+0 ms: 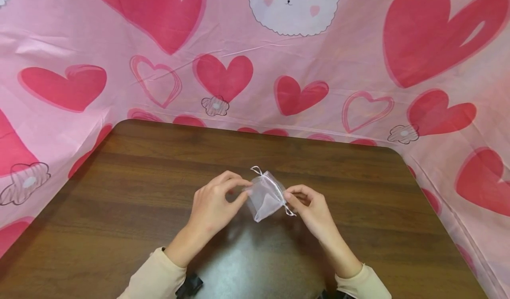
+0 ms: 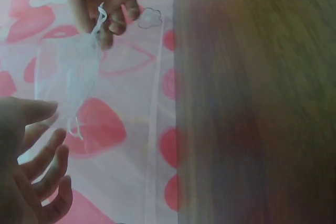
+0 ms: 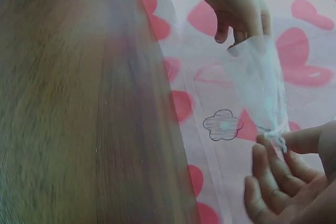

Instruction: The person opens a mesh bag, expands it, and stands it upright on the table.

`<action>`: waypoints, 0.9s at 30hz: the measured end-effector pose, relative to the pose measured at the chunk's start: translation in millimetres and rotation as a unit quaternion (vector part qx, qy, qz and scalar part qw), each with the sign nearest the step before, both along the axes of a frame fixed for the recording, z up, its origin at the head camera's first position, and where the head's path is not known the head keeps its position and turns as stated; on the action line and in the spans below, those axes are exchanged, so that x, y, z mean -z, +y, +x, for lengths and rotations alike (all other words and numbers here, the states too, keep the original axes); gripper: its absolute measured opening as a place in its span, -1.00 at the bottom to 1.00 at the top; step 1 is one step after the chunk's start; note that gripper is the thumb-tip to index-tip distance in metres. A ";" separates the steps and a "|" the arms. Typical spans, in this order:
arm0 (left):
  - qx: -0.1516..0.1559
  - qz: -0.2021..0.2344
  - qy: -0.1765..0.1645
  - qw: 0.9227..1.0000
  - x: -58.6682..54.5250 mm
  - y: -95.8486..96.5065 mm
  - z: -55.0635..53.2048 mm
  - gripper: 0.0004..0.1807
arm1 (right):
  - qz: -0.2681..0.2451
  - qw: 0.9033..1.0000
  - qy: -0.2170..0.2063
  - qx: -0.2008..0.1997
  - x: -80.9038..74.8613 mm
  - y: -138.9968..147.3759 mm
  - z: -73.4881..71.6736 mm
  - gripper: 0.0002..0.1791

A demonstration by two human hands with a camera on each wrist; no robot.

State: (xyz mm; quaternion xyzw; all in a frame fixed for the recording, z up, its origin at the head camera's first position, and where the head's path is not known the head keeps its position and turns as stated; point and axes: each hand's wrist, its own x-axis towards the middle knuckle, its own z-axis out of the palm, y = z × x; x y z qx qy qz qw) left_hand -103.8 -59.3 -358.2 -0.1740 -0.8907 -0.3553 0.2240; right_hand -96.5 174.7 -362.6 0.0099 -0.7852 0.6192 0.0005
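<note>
A small sheer white drawstring pouch (image 1: 264,198) is held up between the two hands over the table. My left hand (image 1: 217,201) pinches its left side between thumb and forefinger. At the right, my right hand (image 1: 312,208) pinches the pouch near its gathered band, where one cord loop hangs out. The other cord loop sticks up at the pouch's top. In the right wrist view the see-through pouch (image 3: 257,80) stretches from the left hand (image 3: 236,9) down to the right fingertips. The left wrist view shows the pouch (image 2: 68,72) beyond the left thumb.
The dark brown wooden table (image 1: 159,166) has rounded far corners. Pink cloth (image 1: 239,37) with red hearts hangs behind it and along both sides. A black object (image 1: 190,285) shows by the left sleeve at the near edge.
</note>
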 end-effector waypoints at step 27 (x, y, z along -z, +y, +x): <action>-0.010 -0.037 -0.085 0.996 18.4 -18.7 -9.9 -0.88 | 0.315 0.869 0.371 -0.082 7.3 10.3 -4.3 -0.78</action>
